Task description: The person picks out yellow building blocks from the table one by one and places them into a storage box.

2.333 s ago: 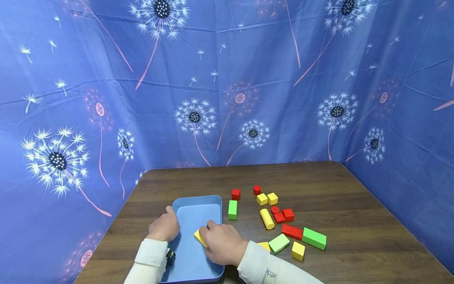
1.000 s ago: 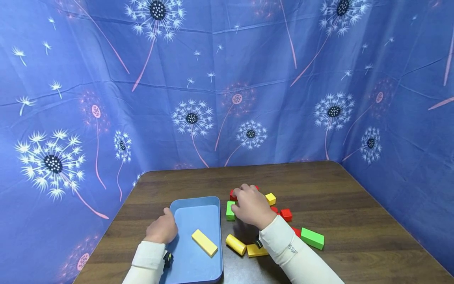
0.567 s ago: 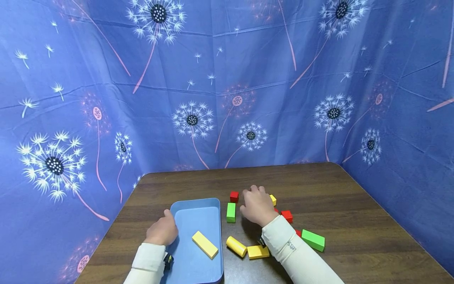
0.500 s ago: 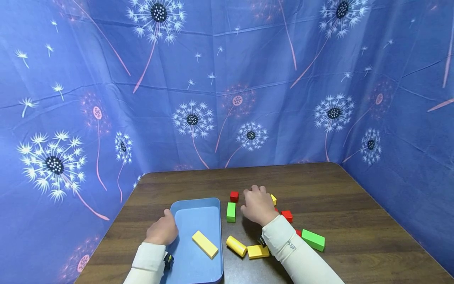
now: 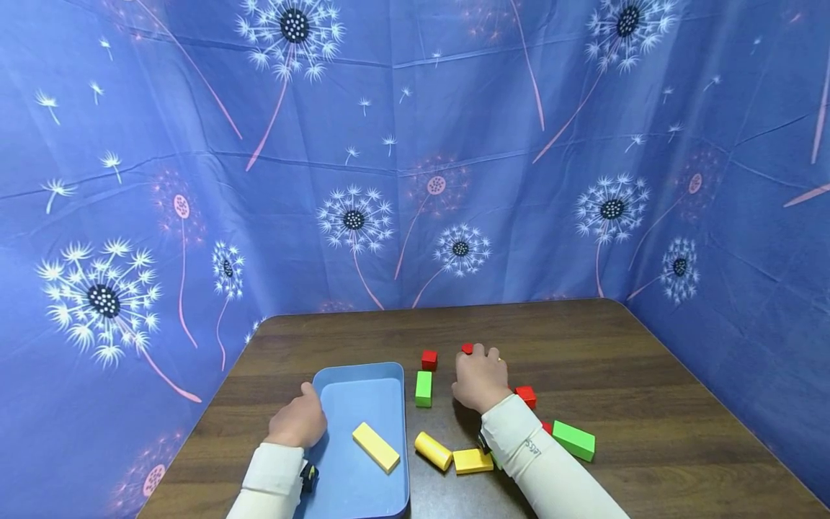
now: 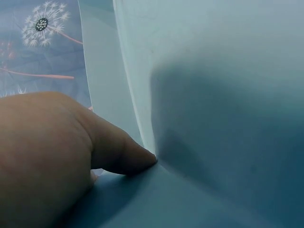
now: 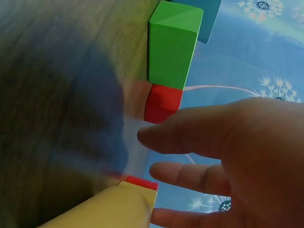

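Observation:
With the thumb inside and the rest of the hand outside, my left hand [image 5: 297,418] grips the left wall of a blue tray [image 5: 397,371]; the left wrist view shows the thumb [image 6: 126,154] pressing the inner corner. A flat yellow block [image 5: 376,447] lies inside the tray. My right hand [image 5: 482,380] hovers low over the middle of the scattered blocks, its fingers [image 7: 190,130] fairly straight and apart, holding nothing visible. Below those fingers, a yellow cylinder [image 7: 102,209] and a yellow cube [image 7: 140,192] show in the right wrist view. In the head view this hand hides most of them.
Left of the right hand stand a green block [image 5: 424,389] and a red cube [image 5: 429,360]. A second yellow cylinder [image 5: 433,452] and a yellow block [image 5: 472,461] lie by the tray. Red pieces [image 5: 526,396] and a long green block [image 5: 573,441] are on the right.
My right hand has let go of the yellow block in the tray and moved right and away over the other blocks. Lately it shifted slightly right, uncovering a red piece. My left hand stays put.

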### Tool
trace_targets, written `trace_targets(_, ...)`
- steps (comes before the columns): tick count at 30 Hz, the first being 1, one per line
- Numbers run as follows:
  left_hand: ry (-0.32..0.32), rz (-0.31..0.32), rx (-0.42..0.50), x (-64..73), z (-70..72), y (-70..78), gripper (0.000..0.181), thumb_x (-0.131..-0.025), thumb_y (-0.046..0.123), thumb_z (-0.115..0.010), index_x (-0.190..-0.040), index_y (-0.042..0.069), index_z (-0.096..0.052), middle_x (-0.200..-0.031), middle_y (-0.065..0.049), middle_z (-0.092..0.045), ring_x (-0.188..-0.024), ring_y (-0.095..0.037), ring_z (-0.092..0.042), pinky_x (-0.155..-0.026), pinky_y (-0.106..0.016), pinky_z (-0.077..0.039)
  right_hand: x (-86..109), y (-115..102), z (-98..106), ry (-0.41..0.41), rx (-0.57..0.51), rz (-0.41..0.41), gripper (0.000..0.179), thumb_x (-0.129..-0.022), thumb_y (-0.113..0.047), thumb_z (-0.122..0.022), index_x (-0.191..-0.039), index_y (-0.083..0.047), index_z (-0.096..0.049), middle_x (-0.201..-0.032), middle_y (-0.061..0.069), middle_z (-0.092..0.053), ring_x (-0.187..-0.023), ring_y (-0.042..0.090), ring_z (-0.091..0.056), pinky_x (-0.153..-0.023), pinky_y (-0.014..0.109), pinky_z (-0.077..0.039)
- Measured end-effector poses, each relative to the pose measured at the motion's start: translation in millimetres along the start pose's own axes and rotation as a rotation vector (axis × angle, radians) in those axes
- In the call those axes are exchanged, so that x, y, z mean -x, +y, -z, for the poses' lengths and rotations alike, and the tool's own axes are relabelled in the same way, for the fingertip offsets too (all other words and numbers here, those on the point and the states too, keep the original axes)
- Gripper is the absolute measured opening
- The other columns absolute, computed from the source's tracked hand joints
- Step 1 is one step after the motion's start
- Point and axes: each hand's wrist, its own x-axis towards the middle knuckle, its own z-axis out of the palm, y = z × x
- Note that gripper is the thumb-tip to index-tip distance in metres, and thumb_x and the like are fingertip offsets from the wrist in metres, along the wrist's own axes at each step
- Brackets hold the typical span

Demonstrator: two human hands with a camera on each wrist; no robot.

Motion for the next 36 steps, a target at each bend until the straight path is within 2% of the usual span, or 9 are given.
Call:
trace_targets(4, -0.001, 0.006, -0.006, -0.6, 0.1, 0.8, 0.063, -0.099, 0.011, -0.051, -0.148, -0.019, -0.026, -0.087, -0.02, -0.069, -0.071, -0.029, -0.065, -0.067, -0.054, -0.055, -0.7, 2.1, -0.3, -0.016, 0.004, -0.005, 0.023, -0.082, -0.029, -0.08, -0.097, -0.013, -0.072, -0.109, 0.018, -0.062, -0.094, 0.042, -0.053, -0.076, 0.057, -0.051)
trace_targets(11, -0.009, 0.007, -0.007, -1.6, -0.4, -2.3, 0.064, -0.099, 0.01, -0.052, -0.149, -0.019, -0.025, -0.087, -0.02, -0.07, -0.07, -0.028, -0.065, -0.067, -0.055, -0.056, -2.8, 0.2, 0.5, -0.023, 0.012, 0.028, 0.005, -0.083, -0.014, -0.074, -0.088, -0.015, -0.073, -0.097, 0.013, -0.063, -0.087, 0.036, -0.05, -0.062, 0.049, -0.049)
trace_targets(15, -0.009, 0.011, -0.01, -1.5, -0.5, -3.5, 0.064, -0.099, 0.011, -0.051, -0.149, -0.019, -0.025, -0.089, -0.021, -0.07, -0.071, -0.029, -0.065, -0.068, -0.056, -0.056, -3.3, -0.9, 1.0, -0.025, 0.009, 0.035, 0.007, -0.084, -0.007, -0.072, -0.088, -0.013, -0.074, -0.096, 0.014, -0.064, -0.087, 0.036, -0.049, -0.056, 0.046, -0.05)
trace_targets(23, -0.002, -0.004, -0.018, -3.1, -1.0, -1.4, 0.064, -0.098, 0.011, -0.052, -0.149, -0.019, -0.026, -0.092, -0.022, -0.071, -0.072, -0.03, -0.066, -0.072, -0.059, -0.055, -2.6, 3.0, 2.2, -0.007, 0.014, 0.05, 0.016, -0.089, -0.001, -0.067, -0.084, -0.013, -0.075, -0.092, 0.014, -0.068, -0.084, 0.036, -0.053, -0.054, 0.051, -0.054)
trace_targets(31, -0.003, 0.002, -0.026, -2.4, 1.7, -0.9, 0.062, -0.098, 0.01, -0.052, -0.146, -0.02, -0.029, -0.089, -0.022, -0.07, -0.069, -0.029, -0.065, -0.065, -0.054, -0.055, 5.2, -6.8, 16.4, 0.071, 0.052, 0.138, 0.011, -0.082, -0.005, -0.073, -0.088, -0.014, -0.075, -0.094, 0.012, -0.068, -0.081, 0.036, -0.058, -0.052, 0.052, -0.053)
trace_targets(36, -0.004, 0.005, -0.023, -3.0, 0.5, -0.5, 0.062, -0.098, 0.011, -0.051, -0.146, -0.02, -0.028, -0.09, -0.023, -0.07, -0.07, -0.029, -0.066, -0.065, -0.053, -0.056, 15.7, -19.1, 33.1, 0.103, 0.003, 0.239, 0.021, -0.078, -0.006, -0.077, -0.098, -0.012, -0.075, -0.094, 0.009, -0.066, -0.083, 0.032, -0.061, -0.057, 0.045, -0.055)
